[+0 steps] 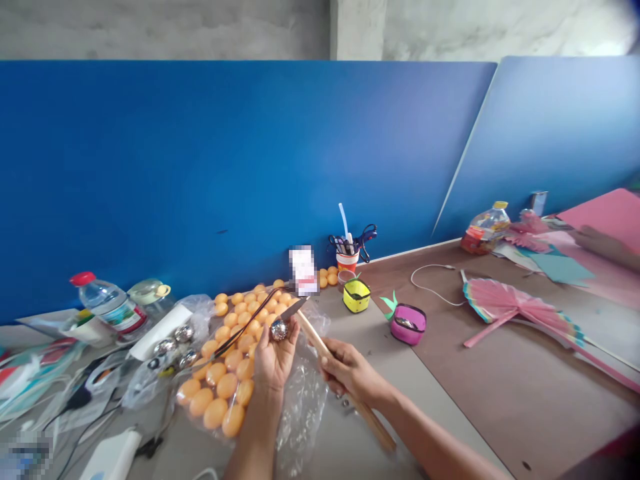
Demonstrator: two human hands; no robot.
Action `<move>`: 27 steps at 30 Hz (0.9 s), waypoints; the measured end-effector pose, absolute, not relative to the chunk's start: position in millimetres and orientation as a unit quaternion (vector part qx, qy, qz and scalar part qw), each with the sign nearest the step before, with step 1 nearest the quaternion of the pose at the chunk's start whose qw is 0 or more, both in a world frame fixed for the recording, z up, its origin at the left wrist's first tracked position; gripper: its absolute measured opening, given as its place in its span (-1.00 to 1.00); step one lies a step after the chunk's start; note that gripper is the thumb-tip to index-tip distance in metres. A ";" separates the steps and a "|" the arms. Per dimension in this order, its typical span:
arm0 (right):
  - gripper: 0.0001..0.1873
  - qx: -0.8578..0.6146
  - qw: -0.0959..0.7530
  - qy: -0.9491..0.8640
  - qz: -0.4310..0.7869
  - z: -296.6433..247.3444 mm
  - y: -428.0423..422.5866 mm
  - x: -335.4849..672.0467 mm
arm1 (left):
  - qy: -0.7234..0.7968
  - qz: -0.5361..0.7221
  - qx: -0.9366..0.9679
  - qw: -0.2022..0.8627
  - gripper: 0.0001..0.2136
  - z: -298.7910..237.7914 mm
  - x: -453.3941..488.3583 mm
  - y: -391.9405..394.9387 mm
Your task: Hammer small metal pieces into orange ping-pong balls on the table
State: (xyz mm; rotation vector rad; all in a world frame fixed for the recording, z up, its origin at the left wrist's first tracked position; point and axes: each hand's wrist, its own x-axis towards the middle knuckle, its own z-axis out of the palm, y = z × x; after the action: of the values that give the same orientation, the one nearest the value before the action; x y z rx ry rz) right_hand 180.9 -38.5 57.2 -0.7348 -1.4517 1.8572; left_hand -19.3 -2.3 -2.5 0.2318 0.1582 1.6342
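My left hand (277, 363) is turned palm up, fingers partly curled, cradling a shiny silver ball (279, 329). Closed around a long wooden handle (313, 333) is my right hand (353, 373). The handle's dark metal head (294, 309) sits just above the ball, like a hammer; I cannot tell whether they touch. Orange balls (227, 385), like ping-pong balls, lie in clear plastic beside my left hand. Small metal bits (345, 402) rest on the table under my right hand.
A yellow pouch (357, 297) and a purple pouch (409, 325) stand beyond my right hand. Behind them is a cup of pens (347, 259). More silver balls (184, 333), a bottle (113, 307) and cables lie left. At right are a pink paper fan (520, 307) and another person's hand (600, 241).
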 end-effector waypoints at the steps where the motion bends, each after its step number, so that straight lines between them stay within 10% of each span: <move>1: -0.61 -0.280 0.328 -0.555 0.711 58.1 -38.9 181.2 | 0.070 0.726 0.103 0.676 -0.65 -2.9 -19.4 -2.5; 27: -0.63 -0.300 0.314 -0.621 0.653 61.1 -40.5 182.6 | 0.099 0.730 0.076 0.672 -0.52 5.2 -15.5 -7.5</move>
State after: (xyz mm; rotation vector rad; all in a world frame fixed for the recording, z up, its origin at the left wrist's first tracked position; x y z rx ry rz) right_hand 182.6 -40.5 61.1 -0.7919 -1.6360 1.7206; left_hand -15.5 -7.5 5.2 0.1702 0.2226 1.6452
